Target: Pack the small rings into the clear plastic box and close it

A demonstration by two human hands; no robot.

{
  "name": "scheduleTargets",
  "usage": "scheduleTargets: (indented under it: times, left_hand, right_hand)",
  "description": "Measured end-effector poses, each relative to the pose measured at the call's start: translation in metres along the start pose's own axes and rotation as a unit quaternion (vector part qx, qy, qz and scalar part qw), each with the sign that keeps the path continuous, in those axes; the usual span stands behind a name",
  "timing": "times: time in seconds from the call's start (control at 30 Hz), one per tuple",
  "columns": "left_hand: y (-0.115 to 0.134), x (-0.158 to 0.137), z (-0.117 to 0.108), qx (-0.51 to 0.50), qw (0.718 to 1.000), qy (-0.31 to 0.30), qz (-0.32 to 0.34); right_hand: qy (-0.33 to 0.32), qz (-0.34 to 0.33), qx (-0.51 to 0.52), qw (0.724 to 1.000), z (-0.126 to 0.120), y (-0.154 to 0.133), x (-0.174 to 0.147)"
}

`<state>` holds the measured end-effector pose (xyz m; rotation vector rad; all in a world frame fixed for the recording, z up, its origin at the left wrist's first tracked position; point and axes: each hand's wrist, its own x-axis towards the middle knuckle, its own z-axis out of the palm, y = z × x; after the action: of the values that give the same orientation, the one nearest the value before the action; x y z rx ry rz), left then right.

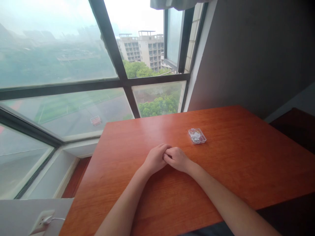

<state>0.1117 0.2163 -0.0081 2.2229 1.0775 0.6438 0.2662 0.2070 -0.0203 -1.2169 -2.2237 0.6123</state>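
Observation:
My left hand (pixel 157 158) and my right hand (pixel 178 159) rest clasped together on the reddish-brown wooden table (pixel 128 190). The fingers of both are closed and folded against each other, and some fingertips are hidden in the clasp. No object shows between them. Beyond my right hand, a little to the right and apart from it, lies a small clear plastic box (pixel 197 136). Inside the box are small pieces, some white and some yellowish, too small to name.
A large window with dark frames (pixel 126 82) stands behind and to the left of the table. Its upper right pane (pixel 173 39) is swung open. A grey wall (pixel 246 55) rises at the right. At the lower left, a white plug (pixel 47 220) sits in a wall socket.

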Motion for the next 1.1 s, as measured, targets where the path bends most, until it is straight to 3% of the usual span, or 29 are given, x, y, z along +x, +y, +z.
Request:
scheduleTargets:
  times: [1.1]
  left_hand:
    - [0.0018, -0.0005, 0.0007, 0.006, 1.0, 0.002, -0.001]
  right_hand:
    - [0.002, -0.008, 0.054, 0.999, -0.0008, 0.0011, -0.0014]
